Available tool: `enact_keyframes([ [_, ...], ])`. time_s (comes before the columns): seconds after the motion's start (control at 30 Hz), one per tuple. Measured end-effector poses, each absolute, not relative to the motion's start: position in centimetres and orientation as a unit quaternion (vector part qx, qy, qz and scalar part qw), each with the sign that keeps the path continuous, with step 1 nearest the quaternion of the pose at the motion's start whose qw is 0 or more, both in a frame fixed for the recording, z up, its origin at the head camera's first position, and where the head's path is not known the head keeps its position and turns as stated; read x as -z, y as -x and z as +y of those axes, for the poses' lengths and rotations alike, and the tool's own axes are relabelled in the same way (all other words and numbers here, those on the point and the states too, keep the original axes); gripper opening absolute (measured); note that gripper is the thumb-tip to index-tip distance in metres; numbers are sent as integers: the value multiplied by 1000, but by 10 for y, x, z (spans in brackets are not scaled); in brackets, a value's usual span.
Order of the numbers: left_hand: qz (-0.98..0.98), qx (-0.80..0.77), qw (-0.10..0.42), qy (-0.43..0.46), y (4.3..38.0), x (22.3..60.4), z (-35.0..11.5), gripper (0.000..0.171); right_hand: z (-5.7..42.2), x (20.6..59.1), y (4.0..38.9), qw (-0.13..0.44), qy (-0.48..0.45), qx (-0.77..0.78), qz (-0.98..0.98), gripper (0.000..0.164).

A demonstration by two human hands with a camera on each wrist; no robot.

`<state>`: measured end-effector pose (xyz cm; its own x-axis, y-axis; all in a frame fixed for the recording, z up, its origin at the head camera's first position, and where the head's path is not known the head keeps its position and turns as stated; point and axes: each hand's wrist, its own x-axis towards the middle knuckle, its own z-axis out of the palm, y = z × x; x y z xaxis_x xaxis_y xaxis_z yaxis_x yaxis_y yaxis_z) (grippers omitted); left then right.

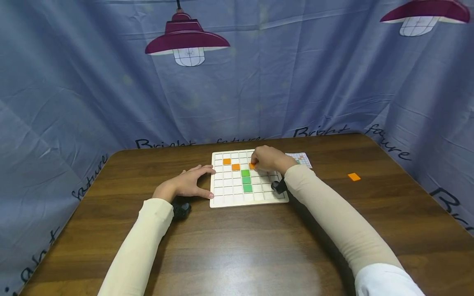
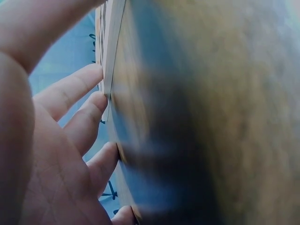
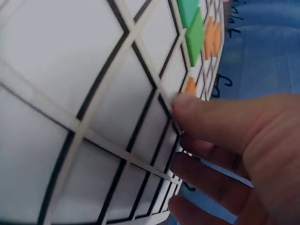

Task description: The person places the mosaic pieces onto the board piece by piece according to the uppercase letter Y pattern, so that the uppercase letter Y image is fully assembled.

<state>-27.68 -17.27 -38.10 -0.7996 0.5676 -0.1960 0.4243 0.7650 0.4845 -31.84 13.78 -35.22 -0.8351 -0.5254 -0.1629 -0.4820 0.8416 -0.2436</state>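
Note:
A white grid board (image 1: 229, 199) with raised lines lies on the table. My right hand (image 1: 268, 158) is over its upper right part, with curled fingers and thumb at an orange square tile (image 1: 252, 166). In the right wrist view the thumb (image 3: 197, 108) overlaps that tile, leaving only an orange corner in sight. My left hand (image 1: 189, 183) spreads its fingers and thumb along the board's left edge, fingertips right at the rim. Two more orange tiles (image 1: 227, 161) sit in cells at the upper left. Several green tiles (image 1: 246, 180) form a column near the middle.
A small printed card (image 1: 303, 158) with a coloured grid lies behind the right wrist, partly covered by it. A loose orange tile (image 1: 354, 176) rests on the brown wooden table (image 1: 237, 246) at the right. A blue curtain (image 1: 259, 90) hangs behind the table.

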Motion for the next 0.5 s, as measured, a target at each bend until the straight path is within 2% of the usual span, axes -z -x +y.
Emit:
enact_keyframes([
  [0.17, 923, -216, 167, -271, 276, 385, -175, 87, 153, 356, 317, 100, 281, 114, 948, 46],
  [0.23, 922, -218, 167, -273, 276, 386, -175, 87, 168, 358, 314, 80, 275, 119, 951, 52],
  [0.5, 922, -213, 166, -278, 279, 382, -175, 86, 266, 362, 285, 10, 213, 66, 975, 41],
])
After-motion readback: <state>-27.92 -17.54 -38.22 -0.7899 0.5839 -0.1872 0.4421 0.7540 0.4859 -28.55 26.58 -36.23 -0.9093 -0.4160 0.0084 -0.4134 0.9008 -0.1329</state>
